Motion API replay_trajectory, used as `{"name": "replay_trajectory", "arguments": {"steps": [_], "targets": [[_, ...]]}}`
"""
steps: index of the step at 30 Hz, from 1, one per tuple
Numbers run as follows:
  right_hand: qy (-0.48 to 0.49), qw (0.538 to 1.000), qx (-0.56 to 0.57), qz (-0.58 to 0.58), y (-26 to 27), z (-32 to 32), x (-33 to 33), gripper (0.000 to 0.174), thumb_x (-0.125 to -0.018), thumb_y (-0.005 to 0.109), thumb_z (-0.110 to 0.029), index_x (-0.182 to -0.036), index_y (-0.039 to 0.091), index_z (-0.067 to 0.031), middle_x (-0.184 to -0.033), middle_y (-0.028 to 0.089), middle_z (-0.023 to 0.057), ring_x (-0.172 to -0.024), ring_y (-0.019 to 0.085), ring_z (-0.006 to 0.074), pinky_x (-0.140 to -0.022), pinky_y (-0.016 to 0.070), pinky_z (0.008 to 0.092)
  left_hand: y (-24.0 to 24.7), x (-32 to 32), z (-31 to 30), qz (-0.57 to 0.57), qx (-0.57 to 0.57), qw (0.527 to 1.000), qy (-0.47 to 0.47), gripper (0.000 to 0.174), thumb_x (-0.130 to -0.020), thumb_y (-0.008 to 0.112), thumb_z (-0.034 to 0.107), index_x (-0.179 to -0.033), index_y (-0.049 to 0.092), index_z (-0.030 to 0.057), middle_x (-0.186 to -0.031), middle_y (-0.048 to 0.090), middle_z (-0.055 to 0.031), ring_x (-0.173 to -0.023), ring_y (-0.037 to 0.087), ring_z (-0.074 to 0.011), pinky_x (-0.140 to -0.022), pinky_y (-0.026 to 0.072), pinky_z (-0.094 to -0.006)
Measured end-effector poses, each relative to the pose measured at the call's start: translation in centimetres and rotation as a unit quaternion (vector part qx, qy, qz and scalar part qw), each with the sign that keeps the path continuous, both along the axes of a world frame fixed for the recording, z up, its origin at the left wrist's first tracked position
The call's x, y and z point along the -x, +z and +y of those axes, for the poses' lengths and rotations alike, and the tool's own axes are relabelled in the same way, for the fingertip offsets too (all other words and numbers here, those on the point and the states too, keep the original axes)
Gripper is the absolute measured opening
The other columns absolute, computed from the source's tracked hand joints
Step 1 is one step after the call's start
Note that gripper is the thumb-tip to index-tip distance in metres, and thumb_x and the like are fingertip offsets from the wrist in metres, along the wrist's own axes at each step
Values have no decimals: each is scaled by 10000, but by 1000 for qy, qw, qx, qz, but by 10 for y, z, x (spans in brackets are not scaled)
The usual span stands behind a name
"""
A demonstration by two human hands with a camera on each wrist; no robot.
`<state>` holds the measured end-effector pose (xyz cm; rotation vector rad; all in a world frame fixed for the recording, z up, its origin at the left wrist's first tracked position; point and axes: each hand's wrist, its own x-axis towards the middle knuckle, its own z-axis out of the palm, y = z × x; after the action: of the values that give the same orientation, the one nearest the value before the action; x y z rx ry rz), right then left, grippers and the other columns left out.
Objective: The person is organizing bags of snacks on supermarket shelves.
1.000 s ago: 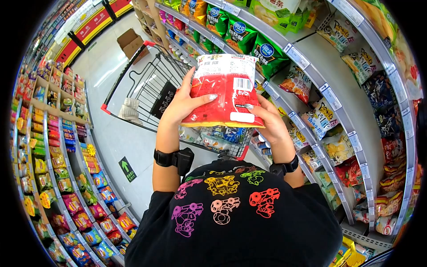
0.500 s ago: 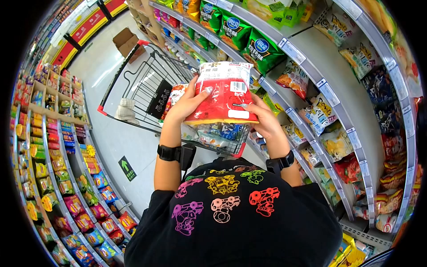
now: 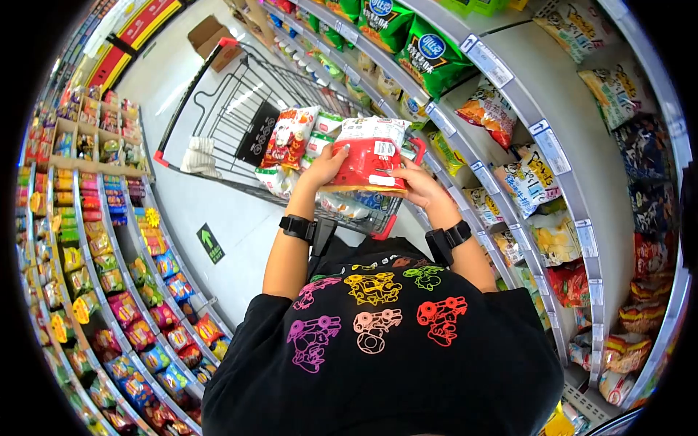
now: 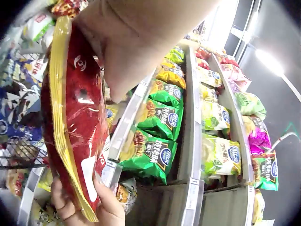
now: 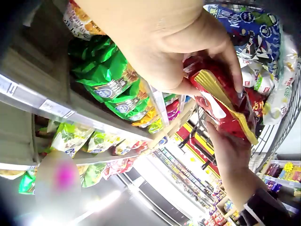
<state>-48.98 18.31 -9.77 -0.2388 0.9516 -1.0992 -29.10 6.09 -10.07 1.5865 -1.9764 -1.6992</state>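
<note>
Both hands hold a red and white snack bag [image 3: 356, 161] with a yellow edge, over the shopping cart [image 3: 243, 109]. The left hand [image 3: 323, 168] grips its left side, thumb on the printed face. On the opposite side the right hand [image 3: 422, 183] grips it, thumb also on the face near the barcode. From the left wrist, the bag's yellow crimped seal [image 4: 59, 103] runs along its near edge, with the right hand's fingertips at its far end. In the right wrist view, the hands hold the bag from two sides, its middle bulging between them.
In the cart lie a red and white snack bag [image 3: 291, 136], white and green packs and blue packs [image 5: 247, 33]. Shelves of green chip bags [image 3: 429, 54] and other snacks stand close on the right. More snack shelves [image 3: 116, 291] line the left, across the aisle floor [image 3: 243, 280].
The hands have lowered the bag away from the head, toward the cart. The red and white bag in the cart, hidden at first, now shows beside the left hand.
</note>
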Motion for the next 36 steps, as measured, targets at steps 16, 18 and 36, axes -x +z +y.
{"name": "replay_trajectory", "arguments": {"steps": [16,18,36], "targets": [[2,878,-49,477,-139,-17,-16,679,-689,609,-24,-1292,299,4,-1198,466,195,-1131,459,289,-945,373,395,-108,-6,-18,43,-27,997,-51,644,-806,550,430,-1212,363,-33,-1073,555,-256,-1013,542,-368,-861,423,-382],[-66,635,-24,769,-46,-48,-50,677,-704,619,-113,-1274,290,49,-1185,458,237,-1140,427,349,-976,323,401,-175,-18,-26,61,-94,990,-83,570,-827,502,447,-1171,445,-5,-1071,567,-216,-979,560,-328,-848,428,-357],[7,859,-196,473,-219,-268,-228,831,-632,708,-324,-1233,291,72,-1148,489,249,-1046,514,339,-885,417,364,-244,-180,-259,-154,-70,982,83,659,-825,419,503,-1189,436,-47,-1162,482,-294,-1134,437,-390,-947,338,-389]]}}
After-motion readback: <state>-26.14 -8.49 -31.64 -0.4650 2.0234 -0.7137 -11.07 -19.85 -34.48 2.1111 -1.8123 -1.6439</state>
